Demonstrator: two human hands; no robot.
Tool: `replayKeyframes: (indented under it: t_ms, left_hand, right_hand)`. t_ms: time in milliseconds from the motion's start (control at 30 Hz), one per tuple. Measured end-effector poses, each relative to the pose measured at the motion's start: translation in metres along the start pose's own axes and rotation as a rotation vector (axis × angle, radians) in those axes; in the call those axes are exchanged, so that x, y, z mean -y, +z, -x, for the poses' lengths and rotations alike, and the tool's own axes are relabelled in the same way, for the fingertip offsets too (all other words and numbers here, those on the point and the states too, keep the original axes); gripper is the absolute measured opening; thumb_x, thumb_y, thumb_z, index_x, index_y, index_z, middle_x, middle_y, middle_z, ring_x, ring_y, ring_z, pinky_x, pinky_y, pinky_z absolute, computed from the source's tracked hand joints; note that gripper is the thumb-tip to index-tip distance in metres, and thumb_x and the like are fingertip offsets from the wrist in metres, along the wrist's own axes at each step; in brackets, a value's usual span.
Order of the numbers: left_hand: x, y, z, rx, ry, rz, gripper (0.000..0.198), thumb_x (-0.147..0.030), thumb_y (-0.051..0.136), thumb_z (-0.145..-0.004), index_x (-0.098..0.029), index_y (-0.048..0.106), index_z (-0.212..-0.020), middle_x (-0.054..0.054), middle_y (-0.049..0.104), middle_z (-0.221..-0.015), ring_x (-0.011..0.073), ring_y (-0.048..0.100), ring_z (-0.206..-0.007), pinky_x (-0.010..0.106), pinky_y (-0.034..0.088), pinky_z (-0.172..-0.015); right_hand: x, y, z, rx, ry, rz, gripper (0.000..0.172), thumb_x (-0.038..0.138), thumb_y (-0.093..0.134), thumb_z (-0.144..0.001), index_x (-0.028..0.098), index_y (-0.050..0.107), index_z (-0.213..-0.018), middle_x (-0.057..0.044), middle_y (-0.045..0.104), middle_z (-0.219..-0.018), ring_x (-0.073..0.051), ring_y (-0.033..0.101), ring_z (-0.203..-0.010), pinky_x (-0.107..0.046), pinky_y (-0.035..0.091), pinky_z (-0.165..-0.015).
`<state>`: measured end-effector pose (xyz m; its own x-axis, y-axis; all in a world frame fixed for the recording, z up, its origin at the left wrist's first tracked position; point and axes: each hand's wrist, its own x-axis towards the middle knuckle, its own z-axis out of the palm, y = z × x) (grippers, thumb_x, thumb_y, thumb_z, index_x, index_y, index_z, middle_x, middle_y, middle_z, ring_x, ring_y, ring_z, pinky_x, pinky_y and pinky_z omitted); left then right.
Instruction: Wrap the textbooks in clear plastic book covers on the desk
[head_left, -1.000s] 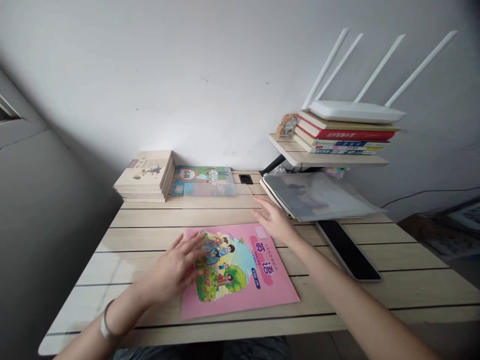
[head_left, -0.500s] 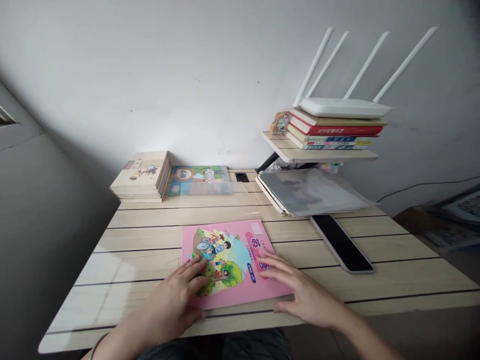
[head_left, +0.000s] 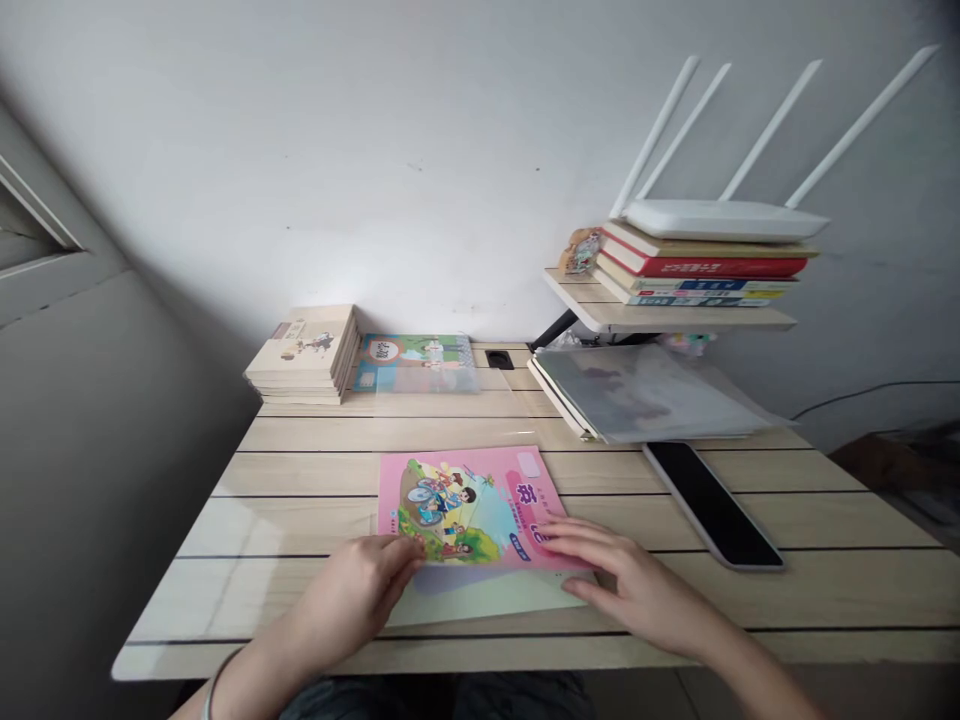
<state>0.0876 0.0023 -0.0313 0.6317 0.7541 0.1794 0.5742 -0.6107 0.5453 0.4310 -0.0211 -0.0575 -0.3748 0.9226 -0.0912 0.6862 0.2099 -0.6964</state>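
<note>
A pink textbook (head_left: 480,500) with cartoon children on its front lies on the desk before me. Its cover is raised along the near edge, and a pale green page (head_left: 487,598) shows beneath. My left hand (head_left: 367,585) pinches the cover's near left corner between thumb and fingers. On the right side of the cover rest the outstretched fingers of my right hand (head_left: 630,580), the thumb apart from them over the page's right edge. Just beyond the book a clear plastic sheet (head_left: 450,415) lies flat, partly over a blue-green textbook (head_left: 420,355).
Several cream books (head_left: 307,355) are stacked at the back left. A phone (head_left: 712,505) lies to the right, near a pile of papers (head_left: 645,390) under clear plastic. Above that, a small shelf (head_left: 675,317) carries books and a white router (head_left: 720,218).
My left hand has gone from lying spread on the cover to pinching its near corner, and the cover's near edge has lifted, baring the page. The view has shifted slightly left.
</note>
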Motion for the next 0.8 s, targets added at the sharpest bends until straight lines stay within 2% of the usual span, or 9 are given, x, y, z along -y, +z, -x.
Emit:
replayKeyframes:
  t_ms: [100, 200, 300, 400, 500, 633, 700, 800]
  left_hand:
    - [0.006, 0.000, -0.004, -0.079, -0.153, 0.052, 0.027, -0.034, 0.040, -0.094, -0.021, 0.063, -0.087, 0.004, 0.069, -0.077, 0.0156, 0.064, -0.068, 0.025, 0.050, -0.062]
    - [0.013, -0.008, -0.009, -0.149, -0.226, 0.266, 0.019, -0.038, 0.050, -0.089, -0.022, 0.058, -0.090, 0.003, 0.068, -0.086, 0.0158, 0.064, -0.078, 0.026, 0.050, -0.070]
    - [0.023, -0.015, -0.015, -0.247, -0.302, 0.475, 0.023, -0.040, 0.060, -0.082, -0.022, 0.055, -0.096, 0.004, 0.067, -0.096, 0.0180, 0.063, -0.090, 0.030, 0.050, -0.079]
    - [0.036, -0.014, -0.023, -0.353, -0.446, 0.562, 0.023, -0.042, 0.062, -0.077, -0.020, 0.057, -0.081, 0.003, 0.065, -0.082, 0.0185, 0.062, -0.082, 0.030, 0.048, -0.075]
    - [0.051, -0.012, -0.040, -0.486, -0.576, 0.553, 0.028, -0.046, 0.063, -0.074, -0.019, 0.056, -0.066, 0.001, 0.059, -0.068, 0.0177, 0.058, -0.070, 0.028, 0.046, -0.065]
    - [0.075, -0.014, -0.076, -0.761, -0.766, 0.667, 0.017, -0.032, 0.066, -0.069, -0.018, 0.055, -0.072, 0.002, 0.058, -0.076, 0.0180, 0.058, -0.077, 0.026, 0.045, -0.064]
    - [0.086, -0.017, -0.095, -0.772, -0.843, 0.766, 0.019, -0.025, 0.063, -0.071, -0.017, 0.053, -0.084, 0.001, 0.057, -0.074, 0.0160, 0.059, -0.069, 0.025, 0.044, -0.058]
    - [0.096, -0.020, -0.115, -0.715, -0.898, 0.892, 0.037, -0.018, 0.064, -0.069, -0.015, 0.046, -0.102, 0.002, 0.060, -0.070, 0.0159, 0.060, -0.060, 0.023, 0.040, -0.050]
  right_hand:
    - [-0.002, -0.004, -0.010, -0.183, 0.111, -0.126, 0.030, 0.045, 0.058, -0.080, 0.025, 0.072, -0.097, -0.008, 0.070, -0.107, -0.026, 0.063, -0.103, -0.042, 0.048, -0.093]
    - [-0.004, -0.009, -0.024, -0.377, 0.190, -0.288, 0.037, 0.057, 0.063, -0.070, 0.021, 0.071, -0.077, -0.008, 0.073, -0.083, -0.026, 0.067, -0.082, -0.040, 0.054, -0.079]
    - [-0.002, -0.011, -0.040, -0.515, 0.204, -0.474, 0.044, 0.060, 0.067, -0.064, 0.020, 0.069, -0.079, -0.009, 0.073, -0.082, -0.027, 0.067, -0.079, -0.039, 0.054, -0.075]
    - [0.002, -0.013, -0.063, -0.646, 0.213, -0.555, 0.047, 0.059, 0.068, -0.065, 0.018, 0.068, -0.087, -0.010, 0.073, -0.088, -0.027, 0.066, -0.083, -0.037, 0.053, -0.074]
    - [0.003, -0.018, -0.096, -0.753, 0.206, -0.528, 0.045, 0.056, 0.064, -0.069, 0.016, 0.066, -0.090, -0.008, 0.072, -0.085, -0.025, 0.065, -0.079, -0.033, 0.052, -0.067]
    - [-0.001, -0.023, -0.140, -0.832, 0.253, -0.367, 0.035, 0.046, 0.060, -0.070, 0.016, 0.062, -0.088, -0.007, 0.070, -0.081, -0.023, 0.064, -0.074, -0.031, 0.049, -0.064]
    - [-0.002, -0.022, -0.152, -0.841, 0.289, -0.236, 0.033, 0.043, 0.059, -0.070, 0.017, 0.061, -0.090, -0.008, 0.070, -0.084, -0.024, 0.064, -0.078, -0.033, 0.049, -0.068]
    - [-0.001, -0.014, -0.156, -0.831, 0.326, -0.022, 0.031, 0.041, 0.057, -0.071, 0.019, 0.061, -0.092, -0.009, 0.070, -0.087, -0.025, 0.063, -0.079, -0.034, 0.047, -0.071]
